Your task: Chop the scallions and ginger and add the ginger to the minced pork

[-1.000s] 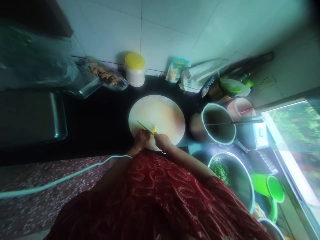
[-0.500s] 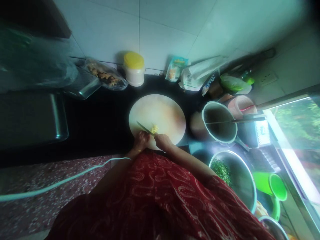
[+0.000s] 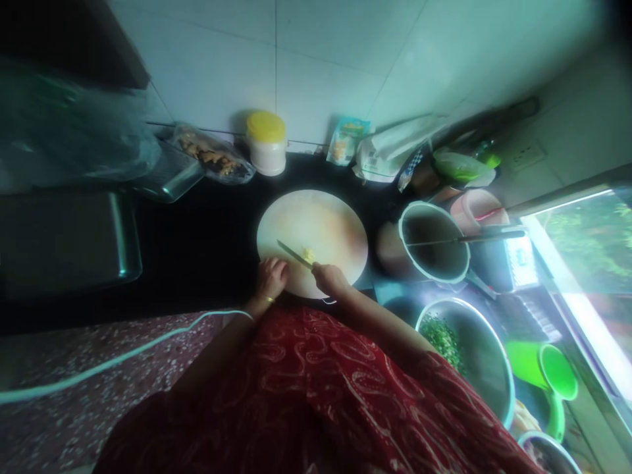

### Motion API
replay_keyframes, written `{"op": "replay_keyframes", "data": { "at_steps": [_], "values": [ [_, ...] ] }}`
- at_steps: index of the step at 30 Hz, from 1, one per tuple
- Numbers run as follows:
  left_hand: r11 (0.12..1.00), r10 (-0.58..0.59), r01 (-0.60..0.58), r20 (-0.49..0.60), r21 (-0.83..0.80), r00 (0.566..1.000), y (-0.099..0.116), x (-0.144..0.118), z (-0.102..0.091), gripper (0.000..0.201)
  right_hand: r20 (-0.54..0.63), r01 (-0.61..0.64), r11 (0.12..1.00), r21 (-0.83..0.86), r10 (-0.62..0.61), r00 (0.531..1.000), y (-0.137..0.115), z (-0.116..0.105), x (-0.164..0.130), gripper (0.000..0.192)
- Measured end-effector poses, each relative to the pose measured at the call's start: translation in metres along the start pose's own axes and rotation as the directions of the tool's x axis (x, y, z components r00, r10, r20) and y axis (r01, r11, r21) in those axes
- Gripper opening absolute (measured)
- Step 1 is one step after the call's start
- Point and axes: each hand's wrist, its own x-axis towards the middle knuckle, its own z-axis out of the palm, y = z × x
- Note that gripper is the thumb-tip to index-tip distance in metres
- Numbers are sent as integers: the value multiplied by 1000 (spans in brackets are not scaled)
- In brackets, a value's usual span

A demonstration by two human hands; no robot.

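On the dark counter, centre frame, sits a round pale cutting board [image 3: 326, 224], with a small heap of yellow chopped bits [image 3: 309, 254] near its front edge. Right hand [image 3: 330, 279] is clenched around the handle of a knife [image 3: 293, 254]; blade runs up-left across the board, its edge just beside or touching the yellow bits, can't tell which. Left hand [image 3: 271, 278] rests at the board's front-left rim, fingers curled loosely, holding nothing visible; whether the fingertips press on the board is unclear. It sits a little apart from the yellow bits, knife blade between. Gold bangle on the left wrist. Red patterned clothing fills the lower frame. Behind the board against the tiled wall: white jar with yellow lid [image 3: 266, 143], small snack packet [image 3: 345, 140], white plastic bag [image 3: 388, 155]. Left of the jar, a clear bag of brownish food [image 3: 212, 157] lies over a steel tray [image 3: 170, 174]. Far left, steel sink [image 3: 69, 237]. Right of the board, a pot [image 3: 434, 242] with a long utensil laid across its rim. Below it a steel bowl [image 3: 481, 359] with chopped greens [image 3: 444, 339] inside. Green mug [image 3: 555, 382] near the bright window at far right. White cable [image 3: 123, 355] crosses the speckled floor at lower left.
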Motion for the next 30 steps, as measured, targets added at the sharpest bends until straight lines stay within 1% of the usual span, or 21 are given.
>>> {"op": "replay_keyframes", "data": {
  "at_steps": [2,4,5,6,7,8,9,10,11,12,13,16,19,20,21,22,23,25,27,28,30],
  "values": [
    [989,-83,65,-129,-136,988,-3,8,-4,13,-48,15,1000,-1,-15,999,10,-7,-2,33],
    [947,-236,167,-241,-275,941,-7,15,-6,16,-74,65,998,-23,-67,995,23,-15,-5,35],
    [921,-299,209,-256,-328,919,-10,17,-6,18,-78,95,995,-34,-98,992,29,-18,-6,34],
    [903,-328,230,-238,-362,914,-12,18,-6,20,-80,114,993,-38,-117,990,35,-21,-7,34],
    [900,-314,225,-198,-373,928,-14,19,-5,21,-85,117,993,-31,-119,989,40,-23,-9,33],
    [912,-259,192,-146,-363,955,-16,19,-3,20,-96,96,995,-11,-96,991,43,-25,-10,31],
    [932,-168,131,-83,-338,982,-18,20,-1,19,-112,55,998,25,-52,992,46,-25,-11,30],
    [951,-55,50,-7,-304,998,-19,22,1,21,-126,8,997,78,2,992,47,-25,-12,30],
    [962,62,-40,77,-270,995,-19,25,4,25,-134,-40,989,143,59,989,48,-24,-13,29],
    [962,169,-127,162,-242,972,-19,30,8,31,-131,-83,973,216,113,985,47,-22,-14,28],
    [953,258,-204,246,-225,934,-19,36,12,37,-121,-118,949,291,159,980,47,-20,-15,27],
    [905,424,-354,431,-236,796,-16,62,28,46,-67,-191,857,479,252,965,45,-14,-18,26],
    [851,524,-448,513,-275,680,-12,81,44,34,-38,-228,802,552,297,954,44,-9,-21,26],
    [836,545,-472,519,-279,658,-10,83,47,28,-32,-238,797,555,307,951,43,-7,-22,26],
    [831,552,-486,514,-271,657,-8,82,49,23,-28,-246,797,551,312,950,43,-5,-22,26],
    [837,543,-488,497,-249,677,-6,77,49,20,-23,-250,803,541,311,950,42,-3,-22,26],
    [853,517,-475,470,-215,716,-3,71,48,21,-21,-250,815,523,306,952,40,-1,-21,26],
    [903,428,-408,394,-138,814,4,56,42,24,-21,-242,852,464,283,959,35,3,-17,26],
    [946,325,-315,315,-84,892,11,41,34,28,-21,-220,892,396,248,968,27,6,-11,27],
    [961,277,-268,283,-72,918,15,35,31,28,-19,-204,908,366,227,974,23,8,-8,27],
    [980,198,-185,238,-76,951,20,28,27,28,-7,-174,933,315,186,983,16,8,-2,26]
  ]
}}
